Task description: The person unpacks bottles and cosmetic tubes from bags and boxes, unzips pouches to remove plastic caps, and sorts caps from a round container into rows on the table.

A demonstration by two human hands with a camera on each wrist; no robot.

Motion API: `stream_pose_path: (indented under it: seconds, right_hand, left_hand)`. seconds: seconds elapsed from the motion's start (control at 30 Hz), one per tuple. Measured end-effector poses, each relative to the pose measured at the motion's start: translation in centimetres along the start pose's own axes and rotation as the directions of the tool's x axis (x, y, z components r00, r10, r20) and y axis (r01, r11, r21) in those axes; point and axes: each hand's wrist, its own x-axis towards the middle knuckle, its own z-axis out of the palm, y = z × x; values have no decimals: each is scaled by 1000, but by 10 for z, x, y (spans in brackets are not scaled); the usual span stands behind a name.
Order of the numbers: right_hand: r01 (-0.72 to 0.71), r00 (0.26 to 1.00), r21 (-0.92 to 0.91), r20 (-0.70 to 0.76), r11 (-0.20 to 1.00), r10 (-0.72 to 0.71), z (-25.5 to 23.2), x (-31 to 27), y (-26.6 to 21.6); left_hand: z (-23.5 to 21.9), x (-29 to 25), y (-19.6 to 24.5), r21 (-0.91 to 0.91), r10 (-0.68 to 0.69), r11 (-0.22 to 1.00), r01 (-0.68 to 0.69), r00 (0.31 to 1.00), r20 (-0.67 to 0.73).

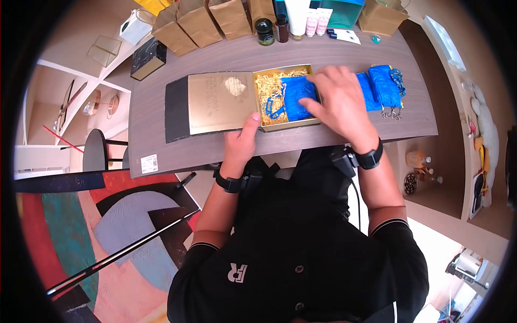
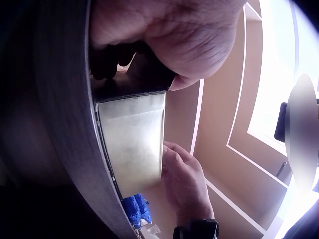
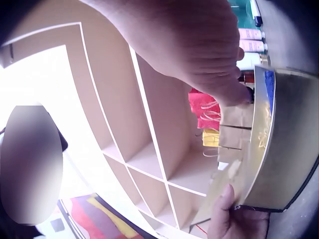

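Note:
A gold-lined box [image 1: 293, 127] lies with its lid [image 1: 215, 116] folded out to the left on the table. Inside, a blue fabric pouch [image 1: 296, 99] with a patterned drawstring rests on yellow shredded paper [image 1: 265, 86]. My left hand [image 1: 240, 148] holds the box's near left corner, thumb on top by the hinge and fingers beneath, as the right wrist view shows. Over the box's right end hovers my right hand [image 1: 342, 99], fingers loosely bent and thumb apart, partly covering the pouch. More blue pouches [image 1: 385, 89] with drawstrings lie just right of the box.
Brown paper bags [image 1: 199, 27], a dark jar [image 1: 264, 32], a brown bottle [image 1: 282, 29] and pink tubes [image 1: 318, 22] line the table's back. A black marbled box [image 1: 148, 58] sits at the back left. A white label [image 1: 149, 163] marks the front left corner.

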Motion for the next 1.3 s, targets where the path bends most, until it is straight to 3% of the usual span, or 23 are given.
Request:
stream_pose_path:
  seconds: [0.03, 0.1, 0.17, 0.23, 0.27, 0.4, 0.47, 0.5, 0.6, 0.67, 0.8, 0.87, 0.9, 0.97, 1.03, 1.1, 1.17, 1.23, 1.3]
  right_hand:
    - [7, 1000, 6, -1, 1000, -7, 5, 4, -2]
    - [74, 982, -77, 177, 994, -60, 14, 13, -6]
    - [93, 971, -118, 229, 989, -64, 19, 20, -6]
    - [113, 957, -189, 286, 975, -56, 23, 26, -3]
    - [68, 923, -204, 385, 977, 16, 19, 30, -7]
    - [92, 904, -234, 427, 968, 17, 8, 31, -21]
    - [123, 962, -217, 264, 968, -63, 5, 27, -29]
    - [133, 960, -215, 272, 968, -71, 3, 26, -31]
    - [100, 977, -77, 194, 992, -83, 2, 26, -35]
    - [-130, 956, 212, 284, 969, 66, 5, 26, -33]
    - [-81, 957, 305, 291, 949, -12, 13, 27, -15]
    - [-215, 939, 451, 338, 866, 56, 4, 31, -13]
    - [-212, 938, 451, 341, 867, 52, 0, 33, -9]
    - [-406, 880, 570, 455, 715, 137, -10, 38, -2]
    - [-430, 876, 613, 460, 663, 144, -21, 41, -1]
    - [-529, 825, 683, 554, 504, 115, -25, 42, 7]
    - [-533, 822, 702, 561, 472, 94, -24, 42, 10]
    - [-602, 794, 740, 596, 300, 124, -24, 44, 12]
    - [-650, 757, 706, 632, 281, 165, -19, 47, 18]
  left_hand:
    - [0, 0, -1, 4, 3, 1000, -3, 1000, -8]
    - [-1, 0, -4, 44, 34, 998, -34, 999, -12]
    - [1, 1, -3, 40, 57, 998, -57, 998, -15]
    - [2, 0, -1, 32, 77, 997, -77, 997, -15]
    - [2, 0, -1, 54, 93, 994, -92, 996, -14]
    - [1, 3, -2, 128, 165, 978, -165, 986, 11]
    - [2, 4, 0, 139, 170, 976, -169, 985, 5]
    - [2, 4, 1, 154, 177, 972, -176, 984, 9]
    - [-1, 4, 2, 125, 119, 984, -124, 992, 44]
    - [-2, 3, 0, 115, 111, 987, -116, 993, 48]
    - [-1, 5, -2, 116, 161, 980, -161, 987, 12]
    - [-1, 6, -2, 119, 180, 977, -179, 984, 7]
    - [-1, 6, -2, 121, 193, 974, -193, 981, 10]
    - [-1, 5, -3, 118, 179, 977, -179, 984, 12]
    - [-2, 5, -4, 116, 169, 979, -170, 985, 20]
    - [-1, 4, -4, 140, 172, 975, -172, 985, 9]
    - [-2, 3, -1, 135, 154, 979, -154, 988, 11]
    - [-1, 4, 1, 131, 138, 982, -138, 990, 13]
    - [1, 4, 2, 122, 165, 979, -164, 986, -4]
